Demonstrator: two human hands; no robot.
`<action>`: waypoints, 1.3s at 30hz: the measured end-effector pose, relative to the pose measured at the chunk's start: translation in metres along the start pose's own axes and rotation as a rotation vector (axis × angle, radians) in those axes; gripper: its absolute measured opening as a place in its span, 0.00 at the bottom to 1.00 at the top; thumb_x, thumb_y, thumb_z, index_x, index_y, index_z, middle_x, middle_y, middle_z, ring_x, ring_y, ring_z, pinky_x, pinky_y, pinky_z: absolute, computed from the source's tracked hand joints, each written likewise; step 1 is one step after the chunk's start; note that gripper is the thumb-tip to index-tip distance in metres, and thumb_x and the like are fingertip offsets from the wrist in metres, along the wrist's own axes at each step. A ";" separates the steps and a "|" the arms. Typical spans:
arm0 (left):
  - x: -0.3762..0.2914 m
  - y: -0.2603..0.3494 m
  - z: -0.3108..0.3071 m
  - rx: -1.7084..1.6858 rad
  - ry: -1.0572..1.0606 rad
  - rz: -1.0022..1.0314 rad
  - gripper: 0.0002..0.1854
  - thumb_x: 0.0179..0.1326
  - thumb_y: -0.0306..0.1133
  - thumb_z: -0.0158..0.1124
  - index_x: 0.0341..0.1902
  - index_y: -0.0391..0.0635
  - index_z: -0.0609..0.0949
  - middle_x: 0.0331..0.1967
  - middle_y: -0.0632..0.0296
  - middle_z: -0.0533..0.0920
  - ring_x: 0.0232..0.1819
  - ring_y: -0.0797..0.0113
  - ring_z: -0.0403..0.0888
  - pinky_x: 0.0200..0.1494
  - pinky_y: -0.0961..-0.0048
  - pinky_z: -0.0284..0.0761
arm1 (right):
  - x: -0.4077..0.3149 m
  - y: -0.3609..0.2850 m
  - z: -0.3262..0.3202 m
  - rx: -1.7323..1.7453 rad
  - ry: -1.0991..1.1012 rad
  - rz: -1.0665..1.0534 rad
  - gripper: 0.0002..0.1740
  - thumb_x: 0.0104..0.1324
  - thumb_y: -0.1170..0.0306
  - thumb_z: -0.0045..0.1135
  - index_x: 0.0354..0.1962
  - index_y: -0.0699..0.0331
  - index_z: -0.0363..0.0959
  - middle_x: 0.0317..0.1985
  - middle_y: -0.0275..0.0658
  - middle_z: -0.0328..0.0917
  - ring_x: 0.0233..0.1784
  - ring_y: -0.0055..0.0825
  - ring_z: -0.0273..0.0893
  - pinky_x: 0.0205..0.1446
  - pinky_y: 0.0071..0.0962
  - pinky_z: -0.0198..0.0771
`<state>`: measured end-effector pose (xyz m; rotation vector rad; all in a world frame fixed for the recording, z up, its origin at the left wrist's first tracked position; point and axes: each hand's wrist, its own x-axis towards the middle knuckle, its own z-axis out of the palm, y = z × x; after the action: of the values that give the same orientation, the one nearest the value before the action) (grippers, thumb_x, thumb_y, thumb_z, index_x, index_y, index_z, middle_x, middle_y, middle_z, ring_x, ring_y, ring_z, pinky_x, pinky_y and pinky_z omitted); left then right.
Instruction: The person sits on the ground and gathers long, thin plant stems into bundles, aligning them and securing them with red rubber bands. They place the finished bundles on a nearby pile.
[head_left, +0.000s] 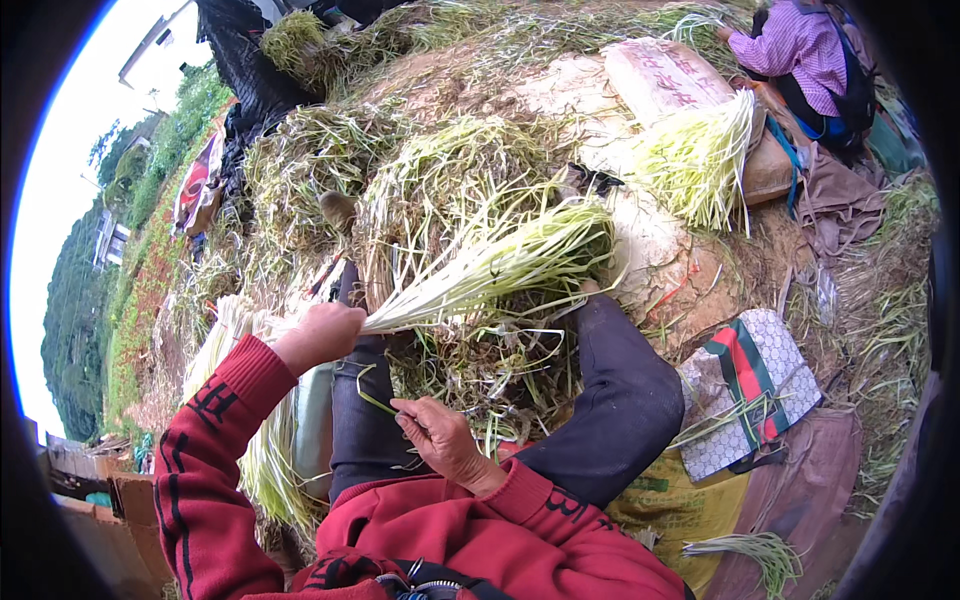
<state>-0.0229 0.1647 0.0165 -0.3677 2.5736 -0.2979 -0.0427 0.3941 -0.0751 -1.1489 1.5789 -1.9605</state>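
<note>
My left hand (321, 334) is closed round the narrow white end of a bunch of pale green stalks (480, 277), whose loose leafy end fans out to the upper right over my legs. Below it and to the right, my right hand (442, 442) pinches one thin green stalk (369, 391) between thumb and fingers. A second bundle of pale stalks (274, 465) lies at my left, partly hidden by my left sleeve. Between and beyond my knees is a heap of tangled stalks and dry leaves (457, 172).
A large pale bundle (697, 161) rests against sacks at the upper right, near another person (806, 64) in a checked shirt. A patterned bag (750, 394) lies right of my knee, above a yellow sack (675, 495) and a small bunch (757, 555). Plant litter covers much ground.
</note>
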 end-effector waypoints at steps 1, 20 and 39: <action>-0.006 0.009 -0.006 0.044 0.022 0.020 0.05 0.53 0.31 0.52 0.29 0.43 0.75 0.21 0.51 0.79 0.25 0.51 0.79 0.29 0.57 0.74 | 0.001 -0.001 -0.001 0.024 0.088 -0.078 0.13 0.57 0.75 0.57 0.41 0.65 0.73 0.32 0.42 0.74 0.35 0.37 0.76 0.37 0.29 0.73; -0.140 -0.062 -0.082 0.289 0.658 0.355 0.02 0.48 0.28 0.57 0.24 0.45 0.74 0.17 0.61 0.76 0.22 0.61 0.78 0.29 0.64 0.71 | 0.143 -0.062 0.081 -0.566 -0.290 -0.282 0.10 0.53 0.63 0.56 0.33 0.56 0.70 0.21 0.44 0.75 0.27 0.45 0.75 0.31 0.42 0.70; -0.151 -0.007 0.194 -0.907 0.835 -0.013 0.34 0.43 0.46 0.69 0.57 0.55 0.72 0.68 0.43 0.48 0.69 0.37 0.39 0.64 0.43 0.46 | 0.227 -0.200 0.054 -1.715 0.466 -0.762 0.09 0.52 0.73 0.54 0.33 0.58 0.70 0.25 0.39 0.75 0.25 0.38 0.75 0.29 0.35 0.70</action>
<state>0.2054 0.1788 -0.0745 -0.6743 3.3868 0.9524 -0.0970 0.2576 0.1953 -2.0637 3.6680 -0.6393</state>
